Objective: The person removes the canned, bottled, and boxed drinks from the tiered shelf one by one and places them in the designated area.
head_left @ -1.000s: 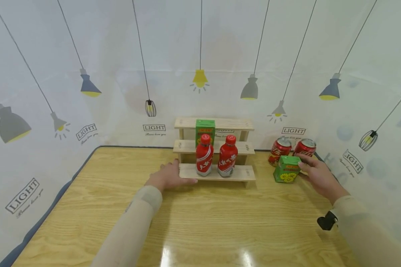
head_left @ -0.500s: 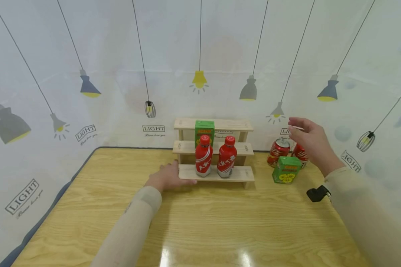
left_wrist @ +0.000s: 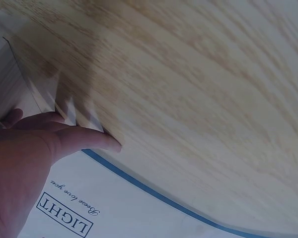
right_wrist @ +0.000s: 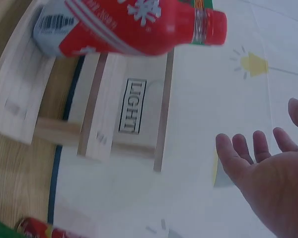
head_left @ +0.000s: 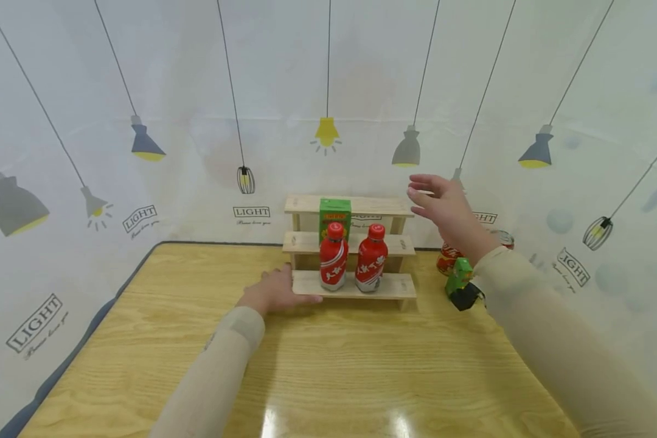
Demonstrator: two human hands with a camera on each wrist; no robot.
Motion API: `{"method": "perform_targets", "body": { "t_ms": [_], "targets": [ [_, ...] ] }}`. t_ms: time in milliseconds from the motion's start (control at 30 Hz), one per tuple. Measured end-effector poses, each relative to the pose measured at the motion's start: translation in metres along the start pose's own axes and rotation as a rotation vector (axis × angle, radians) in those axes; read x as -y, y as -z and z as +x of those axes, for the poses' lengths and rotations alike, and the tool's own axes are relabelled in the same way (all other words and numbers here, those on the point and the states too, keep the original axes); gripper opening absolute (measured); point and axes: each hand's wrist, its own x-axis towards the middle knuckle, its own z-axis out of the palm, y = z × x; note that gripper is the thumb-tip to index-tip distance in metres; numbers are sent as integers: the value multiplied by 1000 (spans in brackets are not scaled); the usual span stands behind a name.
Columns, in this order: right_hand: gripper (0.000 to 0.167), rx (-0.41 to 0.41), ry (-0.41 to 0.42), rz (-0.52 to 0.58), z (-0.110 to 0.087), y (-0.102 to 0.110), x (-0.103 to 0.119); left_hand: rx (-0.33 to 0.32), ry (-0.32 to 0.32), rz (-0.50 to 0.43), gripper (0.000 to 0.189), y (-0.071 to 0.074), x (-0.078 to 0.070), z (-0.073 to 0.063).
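A three-tier wooden display rack (head_left: 399, 283) stands on the table near the back wall. My left hand (head_left: 274, 291) holds the left end of its lowest shelf, thumb along the front edge. Upright on that shelf stand two red bottles, a left bottle (head_left: 333, 264) and a right bottle (head_left: 371, 264). Behind the left one, a green drink carton (head_left: 335, 213) stands on the middle shelf. My right hand (head_left: 446, 204) is raised right of the top shelf, fingers apart and holding nothing; in the right wrist view the right hand (right_wrist: 273, 173) is clear of the red bottle (right_wrist: 129, 25).
Right of the rack, partly hidden by my right arm, are a green carton (head_left: 458, 275) and two red cans, a left can (head_left: 447, 260) and a right can (head_left: 505, 238). The white printed backdrop (head_left: 197, 140) rises directly behind the table (head_left: 328, 377).
My right hand has left the green carton by the cans, risen and moved left toward the rack. The left hand stays on the rack; the bottles and cartons stay where they were.
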Motion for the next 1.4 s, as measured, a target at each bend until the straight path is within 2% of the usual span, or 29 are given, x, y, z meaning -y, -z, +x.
{"method": "perform_targets", "body": {
  "t_ms": [267, 600, 900, 1233, 1400],
  "targets": [
    [59, 76, -14, 96, 23, -27, 10, -1, -2, 18, 151, -1, -1, 0],
    [57, 194, -80, 58, 42, -55, 24, 10, 1, 9, 148, 2, -1, -1],
    [57, 277, -134, -15, 50, -66, 18, 5, 4, 18, 148, 2, -1, -3],
    [66, 332, -186, -21, 58, -74, 9, 10, 8, 20, 150, 3, -1, -3],
    [65, 352, -208, -13, 62, -81, 6, 13, 14, 9, 151, 3, -2, -4]
  ]
}}
